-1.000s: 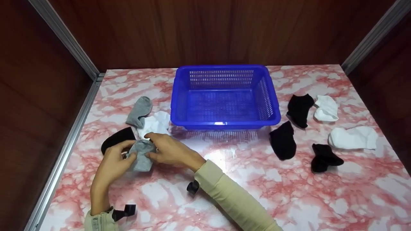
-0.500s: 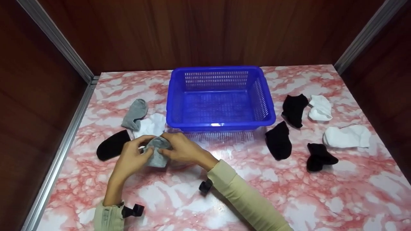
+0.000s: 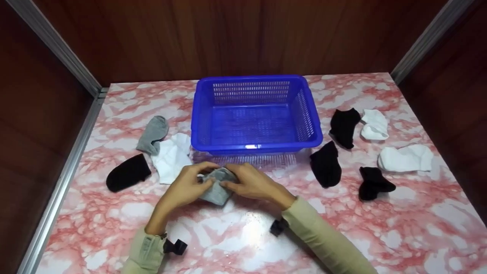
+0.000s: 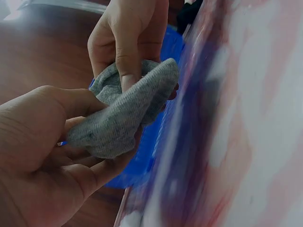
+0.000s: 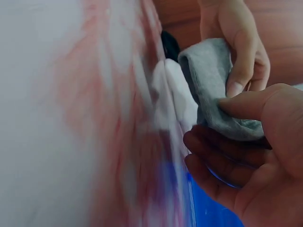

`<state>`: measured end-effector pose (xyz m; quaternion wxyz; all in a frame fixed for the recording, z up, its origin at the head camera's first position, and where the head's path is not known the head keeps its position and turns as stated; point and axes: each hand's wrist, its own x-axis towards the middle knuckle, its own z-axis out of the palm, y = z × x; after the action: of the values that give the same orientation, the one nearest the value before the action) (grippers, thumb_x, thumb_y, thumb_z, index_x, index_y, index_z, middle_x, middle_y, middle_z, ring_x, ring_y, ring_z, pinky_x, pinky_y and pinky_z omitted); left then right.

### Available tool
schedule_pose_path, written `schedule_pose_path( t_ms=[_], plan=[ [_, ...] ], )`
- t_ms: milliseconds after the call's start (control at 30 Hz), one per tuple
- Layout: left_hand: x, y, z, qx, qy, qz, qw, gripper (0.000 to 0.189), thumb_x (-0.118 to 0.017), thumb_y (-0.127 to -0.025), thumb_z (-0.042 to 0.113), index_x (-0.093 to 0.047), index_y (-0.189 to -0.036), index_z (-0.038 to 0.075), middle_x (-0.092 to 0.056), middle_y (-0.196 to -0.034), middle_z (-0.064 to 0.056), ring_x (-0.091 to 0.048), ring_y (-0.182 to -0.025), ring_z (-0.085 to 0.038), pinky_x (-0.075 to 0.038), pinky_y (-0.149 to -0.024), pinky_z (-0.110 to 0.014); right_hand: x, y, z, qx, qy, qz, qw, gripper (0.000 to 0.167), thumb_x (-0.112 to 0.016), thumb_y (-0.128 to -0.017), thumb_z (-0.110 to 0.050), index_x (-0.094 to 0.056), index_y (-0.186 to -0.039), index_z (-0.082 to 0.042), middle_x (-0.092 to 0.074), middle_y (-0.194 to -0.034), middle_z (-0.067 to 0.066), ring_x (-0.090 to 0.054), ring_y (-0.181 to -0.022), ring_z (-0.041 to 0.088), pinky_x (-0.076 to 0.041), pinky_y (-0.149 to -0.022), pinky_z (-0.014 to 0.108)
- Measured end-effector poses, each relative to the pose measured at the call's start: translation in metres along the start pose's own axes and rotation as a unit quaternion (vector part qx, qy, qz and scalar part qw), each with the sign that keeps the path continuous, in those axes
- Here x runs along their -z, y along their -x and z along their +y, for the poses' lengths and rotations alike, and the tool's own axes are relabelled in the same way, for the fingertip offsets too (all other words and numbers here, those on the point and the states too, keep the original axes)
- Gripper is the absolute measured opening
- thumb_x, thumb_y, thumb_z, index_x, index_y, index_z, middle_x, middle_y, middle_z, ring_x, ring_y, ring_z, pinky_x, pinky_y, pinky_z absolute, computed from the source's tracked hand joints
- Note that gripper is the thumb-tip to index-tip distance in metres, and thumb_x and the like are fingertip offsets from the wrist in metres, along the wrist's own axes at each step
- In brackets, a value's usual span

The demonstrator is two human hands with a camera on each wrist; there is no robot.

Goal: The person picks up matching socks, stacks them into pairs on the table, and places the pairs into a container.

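A grey sock [image 3: 217, 190] is held between both hands above the table, in front of the basket. My left hand [image 3: 189, 185] pinches its left side, thumb on the near face. The right hand [image 3: 253, 182] grips the other side, its thumb pressed on the cloth. In the left wrist view the sock [image 4: 118, 111] looks folded, and the right thumb is at its opening. In the right wrist view the sock [image 5: 210, 90] hangs between the thumbs and fingers of both hands.
Behind the hands stands a blue basket [image 3: 257, 146]. To the left lie another grey sock [image 3: 153, 133], a white sock [image 3: 169, 156] and a black sock [image 3: 128, 173]. On the right are several black socks [image 3: 326, 165] and white socks [image 3: 405, 158]. Dark wooden panels [image 3: 243, 38] border the table.
Both hands have carried the grey sock to the right, from beside the left-hand socks to in front of the basket. The white sock on the left is more exposed. The view has shifted slightly.
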<state>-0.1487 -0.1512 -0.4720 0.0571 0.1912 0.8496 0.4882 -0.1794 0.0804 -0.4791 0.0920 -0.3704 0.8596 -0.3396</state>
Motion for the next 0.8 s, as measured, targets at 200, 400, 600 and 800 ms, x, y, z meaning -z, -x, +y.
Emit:
schedule_pose_path(
  t_ms=[200, 400, 600, 800],
  plan=[
    [-0.020, -0.015, 0.011, -0.003, -0.014, -0.029, 0.9995, 0.031, -0.072, -0.097, 0.015, -0.071, -0.128, 0.013, -0.076, -0.125, -0.010, -0.071, -0.118, -0.030, -0.060, -0.100, -0.047, 0.015, 0.028, 0.019, -0.026, -0.024, 0.000, 0.9994, 0.023, -0.071, -0.101, -0.026, -0.071, -0.115, -0.008, -0.073, -0.086, 0.004, -0.057, -0.067, 0.005, -0.050, -0.060, 0.022],
    [-0.037, -0.025, 0.016, 0.014, 0.015, -0.060, 0.9980, 0.035, -0.073, -0.099, 0.022, -0.069, -0.131, 0.009, -0.075, -0.124, -0.011, -0.071, -0.115, -0.028, -0.060, -0.101, -0.044, 0.030, 0.050, 0.036, -0.065, -0.050, -0.011, 0.9966, 0.017, -0.070, -0.101, -0.030, -0.071, -0.107, -0.014, -0.069, -0.081, -0.003, -0.060, -0.064, 0.004, -0.052, -0.060, 0.025],
    [-0.044, -0.032, 0.014, 0.023, 0.043, -0.061, 0.9969, 0.037, -0.075, -0.096, 0.018, -0.068, -0.130, 0.004, -0.074, -0.119, -0.013, -0.072, -0.109, -0.027, -0.061, -0.097, -0.036, 0.047, 0.060, 0.047, -0.091, -0.069, -0.012, 0.9935, 0.016, -0.071, -0.100, -0.030, -0.074, -0.107, -0.016, -0.064, -0.079, -0.007, -0.061, -0.063, 0.006, -0.050, -0.061, 0.024],
    [-0.046, -0.030, 0.016, 0.028, 0.007, -0.037, 0.9989, 0.038, -0.076, -0.094, 0.016, -0.069, -0.130, 0.006, -0.072, -0.125, -0.014, -0.069, -0.114, -0.029, -0.057, -0.104, -0.045, 0.061, 0.064, 0.057, -0.123, -0.093, -0.027, 0.9876, 0.037, -0.060, -0.104, -0.050, -0.074, -0.113, -0.017, -0.067, -0.083, -0.001, -0.062, -0.067, 0.010, -0.053, -0.062, 0.028]
  ],
)
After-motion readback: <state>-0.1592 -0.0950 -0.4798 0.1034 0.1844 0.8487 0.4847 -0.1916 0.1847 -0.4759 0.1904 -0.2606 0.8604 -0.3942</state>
